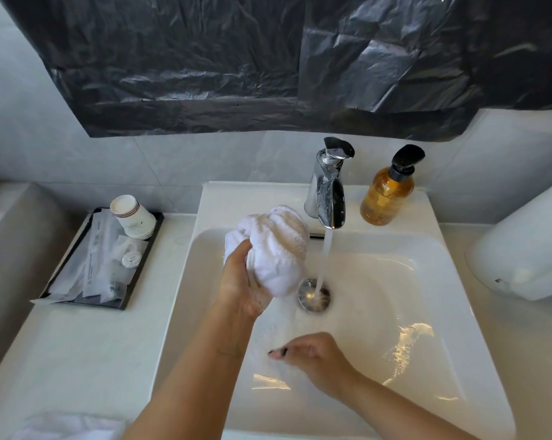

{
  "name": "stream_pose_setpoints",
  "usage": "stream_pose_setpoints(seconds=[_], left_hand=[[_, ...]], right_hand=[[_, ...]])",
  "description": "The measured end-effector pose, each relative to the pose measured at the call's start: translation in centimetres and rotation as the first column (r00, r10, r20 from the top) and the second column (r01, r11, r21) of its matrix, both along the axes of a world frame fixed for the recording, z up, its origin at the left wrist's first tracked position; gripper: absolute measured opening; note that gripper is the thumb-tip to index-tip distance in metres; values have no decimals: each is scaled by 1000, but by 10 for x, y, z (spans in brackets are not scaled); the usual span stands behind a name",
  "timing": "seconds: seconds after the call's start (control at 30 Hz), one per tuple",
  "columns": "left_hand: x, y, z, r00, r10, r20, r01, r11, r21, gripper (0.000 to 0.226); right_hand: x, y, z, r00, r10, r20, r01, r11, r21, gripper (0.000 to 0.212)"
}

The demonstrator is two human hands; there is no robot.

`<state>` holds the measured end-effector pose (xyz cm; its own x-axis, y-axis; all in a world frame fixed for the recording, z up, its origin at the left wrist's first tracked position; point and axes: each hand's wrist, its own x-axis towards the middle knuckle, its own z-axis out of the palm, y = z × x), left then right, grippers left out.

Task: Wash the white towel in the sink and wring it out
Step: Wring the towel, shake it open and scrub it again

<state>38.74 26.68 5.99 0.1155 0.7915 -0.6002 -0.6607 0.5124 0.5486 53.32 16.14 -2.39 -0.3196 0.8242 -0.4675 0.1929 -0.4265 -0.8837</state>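
My left hand (239,281) grips the bunched white towel (277,249) and holds it up over the white sink (395,312), just left of the running water. The chrome tap (330,192) pours a stream onto the drain (314,295). A pale blurred streak runs from the towel's lower end down toward my right hand (312,357). That hand is low in the basin near the front, its fingertips drawn together. Blur hides whether they pinch anything.
An amber soap pump bottle (387,195) stands right of the tap. A black tray (100,262) with paper cups and wrapped sachets sits on the counter to the left. A white appliance (522,246) is at the right edge, and white cloth (68,427) lies at the bottom left.
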Motion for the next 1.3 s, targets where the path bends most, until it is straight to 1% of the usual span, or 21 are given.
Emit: stream_pose_setpoints(seconds=[0.03,0.1,0.17,0.23,0.3,0.37,0.43,0.5,0.6,0.67,0.77,0.8,0.83,0.87,0.9,0.93,0.97,1.03,1.1,1.2,1.3], left_hand=[[0,0,-2,1000,3,9,-3,1000,3,48],[2,-2,-2,1000,16,7,-16,1000,-1,45],[4,-5,-3,1000,20,11,-20,1000,5,42],[7,-9,-6,1000,5,-14,-5,1000,0,44],[10,-14,-8,999,-18,-42,18,1000,-5,47],[15,-18,-10,995,-32,-93,31,999,-17,45],[23,-23,-9,988,-23,-150,18,999,-30,45],[32,-27,-7,983,-16,-185,10,999,-33,54],[48,-34,2,971,-44,-233,57,997,52,46],[57,-36,9,951,-50,-305,88,990,114,31],[60,-35,18,891,2,-453,94,977,189,25],[58,-34,22,823,25,-567,112,972,207,27],[55,-34,25,692,39,-720,166,963,212,34],[51,-35,28,518,50,-854,228,954,195,43],[47,-36,31,345,56,-937,273,949,157,51],[43,-36,33,224,58,-973,287,950,123,56],[38,-35,34,168,67,-983,274,955,112,58],[26,-29,31,203,109,-973,201,968,151,56],[19,-25,26,272,153,-950,147,969,199,55],[18,-21,18,299,163,-940,212,949,232,35],[17,-18,15,312,157,-937,270,931,246,16]], right_hand=[[-4,-3,-3,999,45,8,-45,999,0,15],[-8,4,-4,998,-40,43,39,999,20,13],[-9,20,0,953,-297,65,294,955,48,15],[-4,31,12,844,-535,23,535,845,-4,16],[8,36,25,763,-645,-53,637,762,-116,20],[22,41,39,709,-687,-158,655,725,-212,25],[34,52,53,651,-698,-300,606,715,-348,33],[38,66,68,678,-647,-350,510,756,-410,42],[38,84,78,807,-506,-305,429,856,-288,46],[42,89,80,811,-511,-287,438,854,-282,50],[56,92,79,834,-514,-200,445,842,-306,55],[61,94,80,851,-510,-125,463,841,-278,59],[66,97,80,864,-502,-36,481,845,-232,60],[71,99,81,868,-492,67,496,853,-165,57],[76,101,85,864,-470,181,489,869,-76,52],[82,101,90,856,-427,292,442,897,18,45],[89,101,93,842,-363,400,351,930,104,42],[99,97,101,777,-255,575,153,963,220,43],[104,92,101,731,-261,630,97,954,283,44],[104,91,103,774,-334,538,95,901,423,48],[94,92,109,833,-411,370,219,859,462,48]])
